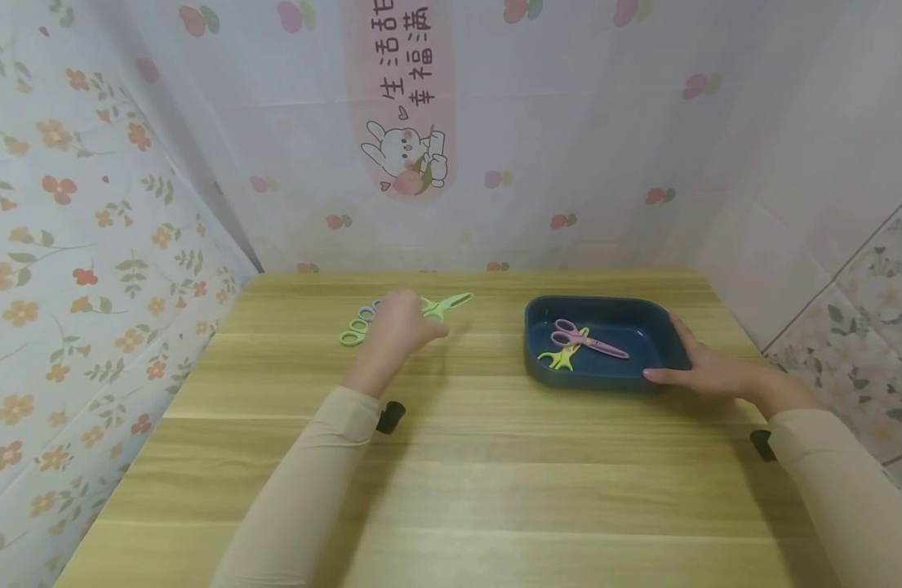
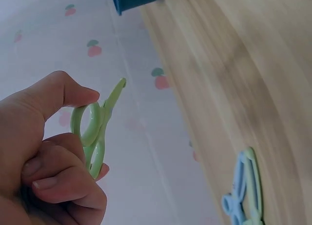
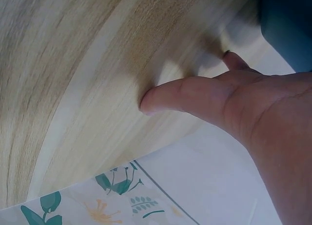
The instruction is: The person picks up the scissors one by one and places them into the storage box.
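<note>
Raised over the far left of the table, my left hand (image 1: 397, 327) pinches a pair of light green scissors (image 2: 100, 132) by the handle loops between thumb and fingers. Their blades (image 1: 454, 303) point right in the head view. Below and left of that hand lie blue scissors (image 2: 238, 178) and green scissors (image 2: 253, 186), side by side and partly hidden by the hand in the head view. My right hand (image 1: 718, 371) rests against the right end of a dark blue bin (image 1: 612, 380), its fingers spread and fairly straight. Inside lie pink scissors (image 1: 593, 344) and yellow scissors (image 1: 562, 356), crossing.
The wooden table (image 1: 451, 474) ends at the back against a white printed curtain (image 1: 553, 163). A flowered cloth (image 1: 91, 286) hangs along the left side. Another flowered panel (image 1: 873, 318) stands on the right.
</note>
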